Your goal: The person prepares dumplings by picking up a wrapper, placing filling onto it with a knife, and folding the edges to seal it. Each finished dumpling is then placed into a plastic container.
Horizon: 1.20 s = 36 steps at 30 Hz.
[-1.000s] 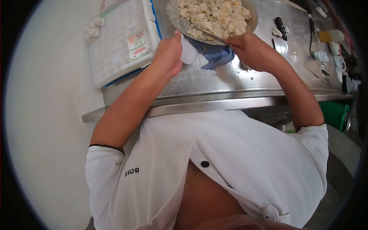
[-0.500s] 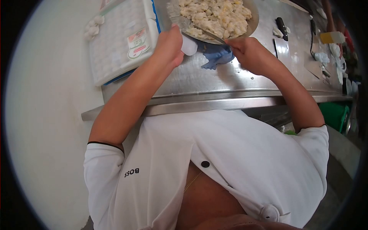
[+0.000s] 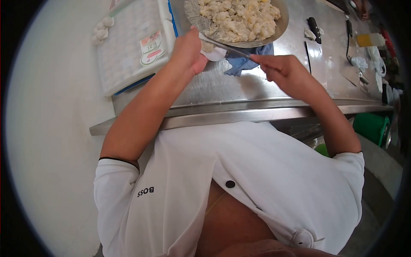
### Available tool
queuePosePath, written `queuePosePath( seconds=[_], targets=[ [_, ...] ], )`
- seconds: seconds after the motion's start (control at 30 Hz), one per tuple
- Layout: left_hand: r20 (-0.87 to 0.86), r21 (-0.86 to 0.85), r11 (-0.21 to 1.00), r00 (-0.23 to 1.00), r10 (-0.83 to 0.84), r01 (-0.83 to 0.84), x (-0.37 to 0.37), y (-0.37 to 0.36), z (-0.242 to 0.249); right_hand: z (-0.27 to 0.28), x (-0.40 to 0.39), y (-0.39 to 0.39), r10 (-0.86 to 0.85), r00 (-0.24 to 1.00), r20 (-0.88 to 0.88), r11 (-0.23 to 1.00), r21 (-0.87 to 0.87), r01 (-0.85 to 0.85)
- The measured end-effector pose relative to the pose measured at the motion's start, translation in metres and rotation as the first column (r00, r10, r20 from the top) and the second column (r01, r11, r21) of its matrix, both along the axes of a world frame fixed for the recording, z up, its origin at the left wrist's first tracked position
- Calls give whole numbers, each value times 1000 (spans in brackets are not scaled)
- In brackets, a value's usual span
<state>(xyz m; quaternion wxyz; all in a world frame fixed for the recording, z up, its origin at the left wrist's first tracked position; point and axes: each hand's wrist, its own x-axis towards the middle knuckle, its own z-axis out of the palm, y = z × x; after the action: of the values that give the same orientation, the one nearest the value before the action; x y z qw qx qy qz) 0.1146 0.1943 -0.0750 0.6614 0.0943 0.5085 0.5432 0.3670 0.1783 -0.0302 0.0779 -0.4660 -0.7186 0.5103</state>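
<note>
My left hand is closed on a thin, round white wrapper, with some pale filling on it. A narrow metal spatula is in my right hand, and its far end lies over the wrapper. Just beyond both hands stands a large metal bowl holding a chunky, pale filling. A crumpled blue cloth lies partly under the bowl's near rim.
A white lidded box with a label stands at the left, white lumps on it. To the right are a black-handled knife, a cleaver blade and a yellow bottle. A green container is below the counter's edge.
The spatula has moved from the filling in the bowl to the wrapper. My right hand has shifted slightly down and its fingers are a little looser. Pale filling now shows on the wrapper.
</note>
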Motion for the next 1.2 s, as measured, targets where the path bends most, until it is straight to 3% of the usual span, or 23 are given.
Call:
queuePosePath(
  seconds=[0.07, 0.17, 0.2, 0.23, 0.27, 0.33, 0.37, 0.43, 0.47, 0.57, 0.9, 0.97, 1.2],
  targets=[
    [14, -38, 999, 1000, 11, -11, 6, -4, 12, -9, 1, -10, 178, 982, 59, 868, 461, -185],
    [-24, -57, 998, 999, -31, 29, -6, 1, -8, 6, 6, -3, 165, 981, 102, 910, 368, -191],
    [-21, -55, 998, 999, -27, 25, -6, -1, -5, 14, 9, 2, 170, 981, 95, 938, 290, -190],
    [-42, -47, 999, 999, -17, 15, -5, -3, -1, 28, 11, 7, 74, 992, 105, 994, 75, -82],
    [-63, -39, 999, 998, -8, 5, -4, -4, 2, 37, 10, 10, 50, 997, 62, 990, 128, -58],
    [-85, -67, 998, 996, -7, 1, -7, -4, 0, 49, 7, 18, 11, 963, 268, 980, 190, -64],
    [-107, -96, 995, 994, -9, -1, -8, -4, 0, 41, 8, 20, 10, 963, 268, 980, 191, -64],
    [-96, -101, 995, 995, -6, -4, -3, -7, 6, 21, 10, 21, 71, 961, 268, 875, 446, -189],
    [-86, -108, 994, 996, -1, -9, -1, -8, 8, 21, 9, 19, 71, 961, 269, 874, 447, -190],
    [-27, -78, 997, 1000, -1, -1, -1, -8, -1, 46, -8, 14, 16, 959, 284, 991, 119, -52],
    [48, -50, 998, 998, -30, 32, -2, -4, -12, 29, 3, 14, -4, 965, 261, 972, 228, -57],
    [95, -7, 998, 993, -67, 68, -2, -3, -20, 31, 1, 8, -44, 977, 207, 999, 15, 41],
    [135, -30, 997, 989, -61, 66, 11, -10, 0, 9, 4, -23, -56, 998, -33, 996, 64, 58]
  ],
)
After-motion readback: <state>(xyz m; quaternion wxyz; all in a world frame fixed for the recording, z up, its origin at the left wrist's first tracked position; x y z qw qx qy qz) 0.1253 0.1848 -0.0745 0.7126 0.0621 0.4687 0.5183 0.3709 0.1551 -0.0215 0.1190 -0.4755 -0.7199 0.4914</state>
